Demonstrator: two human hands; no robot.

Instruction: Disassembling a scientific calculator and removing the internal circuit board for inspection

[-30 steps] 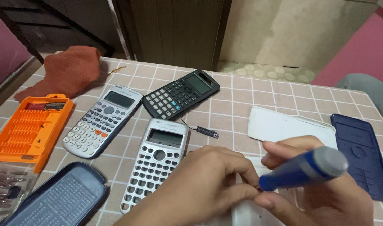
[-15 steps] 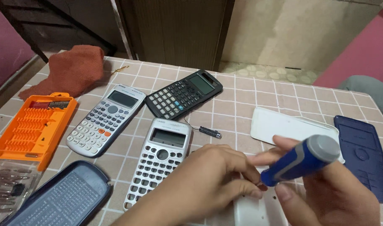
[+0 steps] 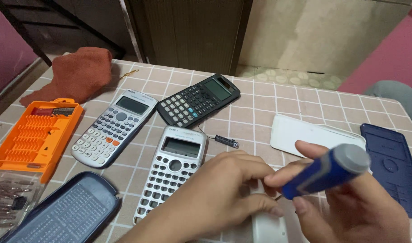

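Observation:
My right hand (image 3: 354,211) grips a blue screwdriver with a grey cap (image 3: 325,170), its tip pointing down-left toward a white calculator body (image 3: 268,227) at the bottom edge. My left hand (image 3: 215,200) rests on that white body, fingers curled over its top; most of the body is hidden beneath both hands. A silver calculator (image 3: 170,173) lies just left of my left hand.
A grey calculator (image 3: 113,128) and a black calculator (image 3: 198,100) lie further back. An orange bit tray (image 3: 32,137), a dark blue cover (image 3: 66,213), a white cover (image 3: 312,135), a blue back panel (image 3: 392,162), a small battery (image 3: 226,141) and a rust-coloured cloth (image 3: 80,72) lie around on the checked tablecloth.
The screwdriver handle has tilted and lifted slightly to the right in my right hand. My left hand has shifted a little on the white body. The view has tipped slightly.

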